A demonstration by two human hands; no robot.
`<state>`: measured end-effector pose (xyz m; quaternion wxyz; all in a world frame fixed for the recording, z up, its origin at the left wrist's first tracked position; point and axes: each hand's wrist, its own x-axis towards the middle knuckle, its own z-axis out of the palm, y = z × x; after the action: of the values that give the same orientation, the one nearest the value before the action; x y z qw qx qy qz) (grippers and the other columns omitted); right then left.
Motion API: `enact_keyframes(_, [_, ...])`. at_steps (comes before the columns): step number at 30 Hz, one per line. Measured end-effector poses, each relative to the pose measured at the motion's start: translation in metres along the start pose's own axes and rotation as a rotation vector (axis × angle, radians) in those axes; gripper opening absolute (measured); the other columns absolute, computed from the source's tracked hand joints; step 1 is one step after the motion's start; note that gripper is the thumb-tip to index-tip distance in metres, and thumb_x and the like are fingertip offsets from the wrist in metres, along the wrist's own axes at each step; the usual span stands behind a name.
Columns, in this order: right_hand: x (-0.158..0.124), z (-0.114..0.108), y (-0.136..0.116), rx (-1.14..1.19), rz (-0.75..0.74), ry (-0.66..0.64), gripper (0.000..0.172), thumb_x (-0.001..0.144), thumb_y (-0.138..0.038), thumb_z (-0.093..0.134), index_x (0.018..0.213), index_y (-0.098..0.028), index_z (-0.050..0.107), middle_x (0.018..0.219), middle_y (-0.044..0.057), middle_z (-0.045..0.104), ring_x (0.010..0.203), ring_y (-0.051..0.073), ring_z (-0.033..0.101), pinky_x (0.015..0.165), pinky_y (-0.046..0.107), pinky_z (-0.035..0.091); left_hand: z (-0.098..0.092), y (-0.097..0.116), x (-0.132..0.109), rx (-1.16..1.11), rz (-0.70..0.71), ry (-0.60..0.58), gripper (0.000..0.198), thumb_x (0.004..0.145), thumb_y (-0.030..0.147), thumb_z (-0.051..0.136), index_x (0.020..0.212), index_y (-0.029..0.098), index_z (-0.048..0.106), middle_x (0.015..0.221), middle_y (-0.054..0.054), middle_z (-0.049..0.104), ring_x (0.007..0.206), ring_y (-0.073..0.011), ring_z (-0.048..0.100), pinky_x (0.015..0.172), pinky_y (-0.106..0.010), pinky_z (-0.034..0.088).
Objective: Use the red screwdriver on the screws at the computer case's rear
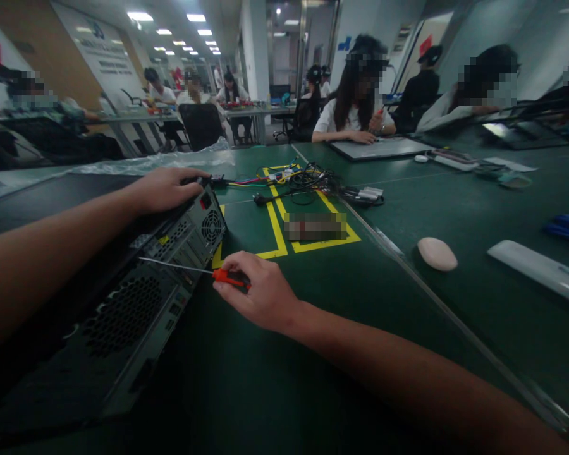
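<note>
A black desktop computer case (189, 234) lies on its side at the left, its metal rear panel with vents and ports turned toward the right. My left hand (168, 188) rests on the upper face near the far rear corner, fingers stretched out and the thumb by the edge. Gripped in my right hand (260, 292) is a screwdriver (230, 278) with an orange and black handle. Its long thin shaft points left across the rear panel. Whether the tip touches the panel, I cannot tell.
Bundled cables (313, 180) lie beyond the case near yellow tape (279, 230). A blurred-out flat item (315, 226), a pale mouse (437, 253) and a white bar (540, 268) are on the green table (360, 284). Across it, a person (355, 114) works at a flat panel (384, 148).
</note>
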<state>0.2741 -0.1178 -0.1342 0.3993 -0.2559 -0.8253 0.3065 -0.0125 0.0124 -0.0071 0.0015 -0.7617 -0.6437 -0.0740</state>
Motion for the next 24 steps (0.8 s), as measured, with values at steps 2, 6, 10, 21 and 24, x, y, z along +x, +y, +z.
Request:
enact_keyframes(2, [-0.0001, -0.0005, -0.0005, -0.004, 0.007, -0.001, 0.02, 0.11, -0.046, 0.073, 0.117, -0.027, 0.07, 0.117, 0.006, 0.083, 0.103, 0.022, 0.077, 0.095, 0.04, 0.061, -0.0003, 0.0001, -0.0001, 0.001, -0.013, -0.004, 0.084, 0.104, 0.06, 0.044, 0.174, 0.021, 0.071, 0.162, -0.015, 0.079, 0.148, -0.0431, 0.072, 0.127, -0.056, 0.053])
enact_keyframes(6, [-0.0005, -0.0005, -0.0003, -0.009, -0.008, 0.018, 0.021, 0.111, -0.047, 0.071, 0.116, -0.027, 0.07, 0.116, 0.006, 0.082, 0.102, 0.023, 0.077, 0.093, 0.04, 0.06, -0.0009, 0.002, -0.0004, 0.003, -0.015, -0.008, 0.085, 0.104, 0.061, 0.044, 0.173, 0.02, 0.071, 0.164, -0.017, 0.077, 0.147, -0.0441, 0.073, 0.127, -0.056, 0.054])
enact_keyframes(10, [-0.0006, -0.0004, -0.0006, -0.013, -0.004, 0.015, 0.021, 0.111, -0.047, 0.071, 0.116, -0.027, 0.07, 0.115, 0.006, 0.082, 0.102, 0.022, 0.077, 0.094, 0.039, 0.061, -0.0004, 0.0013, -0.0001, -0.004, -0.01, -0.009, 0.086, 0.103, 0.059, 0.043, 0.173, 0.017, 0.071, 0.163, -0.018, 0.077, 0.147, -0.0442, 0.073, 0.127, -0.057, 0.053])
enact_keyframes(21, [-0.0007, -0.0006, -0.0008, -0.003, 0.008, 0.008, 0.023, 0.11, -0.049, 0.071, 0.117, -0.027, 0.07, 0.117, 0.007, 0.083, 0.103, 0.023, 0.077, 0.095, 0.041, 0.061, 0.0011, -0.0024, 0.0012, -0.015, 0.001, 0.001, 0.084, 0.104, 0.061, 0.045, 0.172, 0.02, 0.072, 0.163, -0.018, 0.078, 0.146, -0.0437, 0.073, 0.127, -0.057, 0.053])
enact_keyframes(24, [-0.0009, -0.0006, -0.0007, -0.004, 0.018, 0.011, 0.022, 0.11, -0.048, 0.073, 0.117, -0.027, 0.07, 0.117, 0.006, 0.083, 0.103, 0.023, 0.078, 0.095, 0.041, 0.061, 0.002, -0.0042, 0.0016, -0.018, -0.002, 0.007, 0.084, 0.103, 0.064, 0.046, 0.172, 0.023, 0.073, 0.159, -0.016, 0.08, 0.144, -0.0413, 0.074, 0.125, -0.053, 0.054])
